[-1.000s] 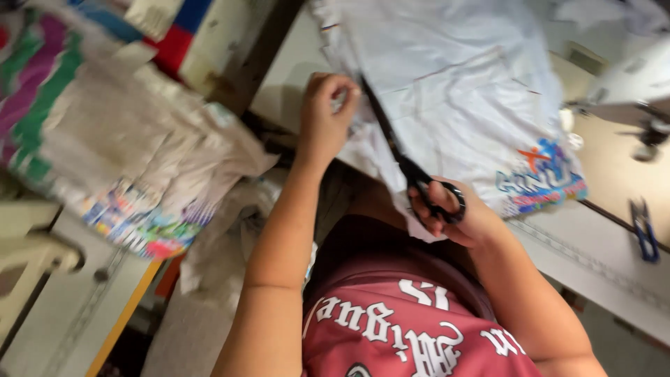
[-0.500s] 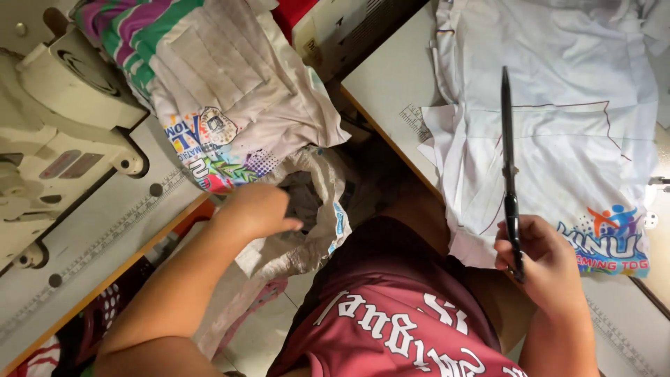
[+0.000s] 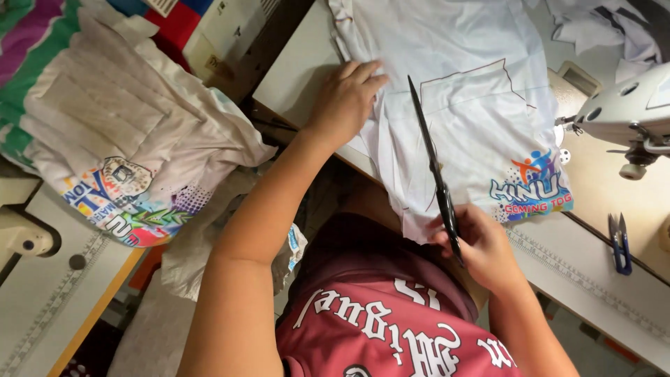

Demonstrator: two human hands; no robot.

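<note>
Left hand (image 3: 345, 101) flat on the white garment (image 3: 453, 91), fingers (image 3: 363, 73) spread and pressing the cloth down onto the bench (image 3: 296, 77), just left of the scissors (image 3: 434, 167). Right hand (image 3: 481, 244) at the near hem, fingers curled through the handles and pinching them; blades look closed or nearly so, pointing away from the body along the cloth toward the top of a thin marked outline. Whether the tips lie on the fabric or just above it: hard to tell. Garment spread face-up across the bench, coloured print near the hem just right of the right hand, lower edge hanging over the bench front towards the lap. No cut line visible in the cloth beyond the blades, so, judging from that, trimming along the mark looks barely started or not yet begun; cloth held and flattened, tool in place, most of the cutting apparently left. Well left of the left hand, a heap of folded printed pieces (image 3: 118, 146) on another surface, possibly finished or waiting, which cannot be told. Far right of the right hand, a sewing machine head (image 3: 621, 112) and a small blue thread snipper (image 3: 619, 243) lying untouched on the bench.
</note>
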